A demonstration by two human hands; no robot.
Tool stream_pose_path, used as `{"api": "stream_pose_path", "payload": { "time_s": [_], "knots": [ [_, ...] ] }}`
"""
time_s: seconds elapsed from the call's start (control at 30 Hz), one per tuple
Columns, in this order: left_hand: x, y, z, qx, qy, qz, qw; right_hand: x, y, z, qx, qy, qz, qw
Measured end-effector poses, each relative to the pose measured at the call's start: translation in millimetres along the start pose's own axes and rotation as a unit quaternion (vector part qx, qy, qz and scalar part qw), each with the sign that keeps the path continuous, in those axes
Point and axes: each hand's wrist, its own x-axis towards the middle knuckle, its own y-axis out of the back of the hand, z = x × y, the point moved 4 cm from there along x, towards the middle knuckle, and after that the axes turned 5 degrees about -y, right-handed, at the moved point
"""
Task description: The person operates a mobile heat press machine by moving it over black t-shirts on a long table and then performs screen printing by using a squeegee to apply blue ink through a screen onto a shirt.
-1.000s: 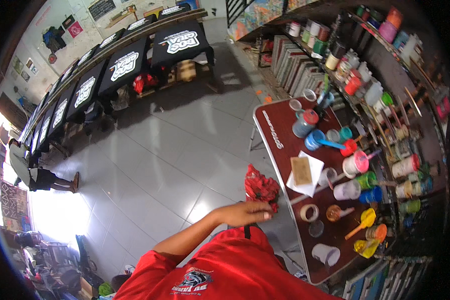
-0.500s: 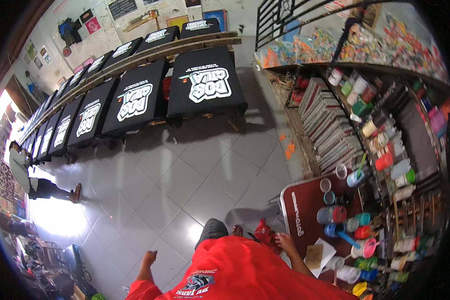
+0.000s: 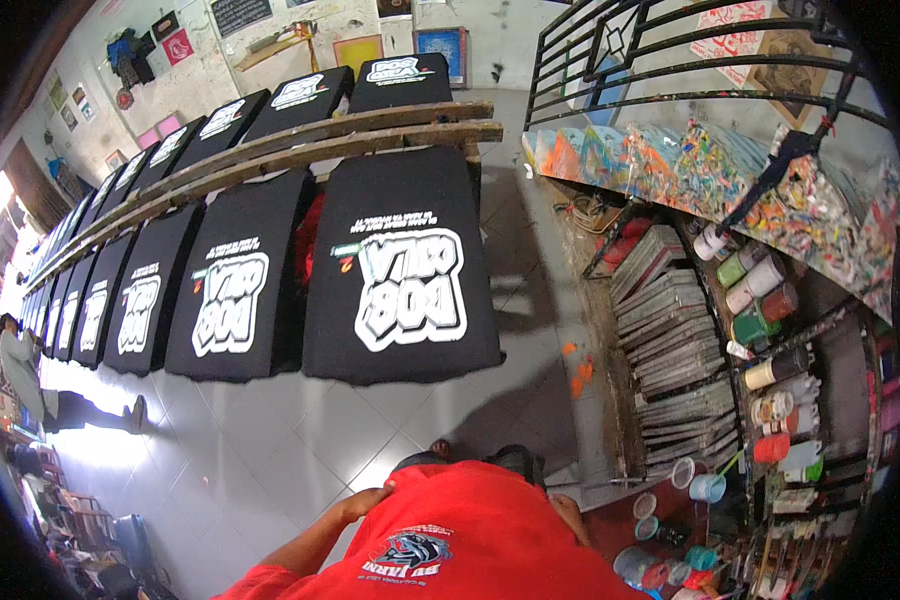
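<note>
My left hand (image 3: 368, 502) is at the left side of the red T-shirt (image 3: 470, 520) I wear, its fingers curled in against the cloth near the hem. On the other side, my right hand (image 3: 567, 508) hangs close to the shirt; its fingers are mostly hidden. Ahead of me, a black T-shirt with a white and grey lettering print (image 3: 410, 290) lies flat on the end of a long rack. Left of it lies another black T-shirt of the same kind (image 3: 232, 290), with several more in a row beyond. Neither hand touches them.
Wooden rails (image 3: 270, 145) run between two rows of shirts. On the right, stacked printing frames (image 3: 670, 350) stand below a paint-spattered ledge, beside shelves of paint tubs (image 3: 770, 405). A dark red table (image 3: 610, 520) with cups is near my right side. A person (image 3: 40, 385) walks at far left.
I have moved closer to the black T-shirts, which now look larger. My left hand has come in against my shirt. My right hand has moved away from the red table with the cups.
</note>
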Motion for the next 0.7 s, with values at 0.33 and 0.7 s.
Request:
{"api": "stream_pose_path", "payload": {
  "time_s": [0.33, 0.7],
  "knots": [
    [102.0, -6.7, 339.3, -0.025, -0.016, -0.05, 0.998, 219.7, 180.4, -96.0, 0.227, -0.122, -0.026, 0.966],
    [229.5, -0.1, 569.7, -0.275, -0.247, 0.061, 0.927, 536.3, 403.2, -451.1, 0.194, 0.035, -0.035, 0.98]
  ]
}}
